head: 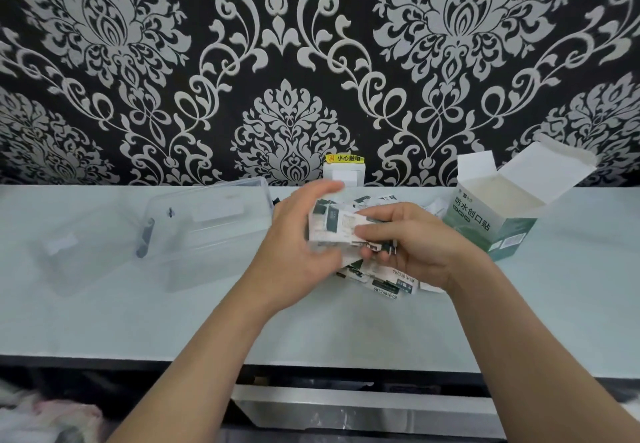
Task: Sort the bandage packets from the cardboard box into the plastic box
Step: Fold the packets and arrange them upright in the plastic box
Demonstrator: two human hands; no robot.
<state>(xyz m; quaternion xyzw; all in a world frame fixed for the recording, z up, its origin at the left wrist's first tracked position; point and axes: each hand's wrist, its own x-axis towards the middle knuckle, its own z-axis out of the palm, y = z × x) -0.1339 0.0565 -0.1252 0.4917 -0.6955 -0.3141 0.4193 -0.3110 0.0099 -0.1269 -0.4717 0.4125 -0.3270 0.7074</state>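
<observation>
a clear plastic box (207, 235) with a hinged lid sits open on the pale table top (104, 321), left of centre; its transparent lid (79, 252) lies flat to the left, joined by a grey hinge piece (145, 238). the walls are see-through and nothing can be made out inside it, though glare makes that hard to judge. at the right stands a green and white cardboard box (498, 221) with printed characters on its front, its top flaps folded up and back; only a pale inner wall shows, and the bottom is out of sight.

between the two boxes, both hands meet over a loose heap of white and dark green bandage packets (384, 281) lying on the table. the left hand (298, 252) is curled with fingers half closed around the left side of a small stack of packets (330, 226), thumb up at the top. the right hand (415, 245) pinches the same stack from the right, fingers bent across its front. the stack is held just above the heap.

much of the heap is hidden under the hands and wrists, so its count cannot be told. behind the hands a white wall socket (343, 174) with a yellow warning label is partly covered. the dark area below the table edge is blurred and hard to read.
</observation>
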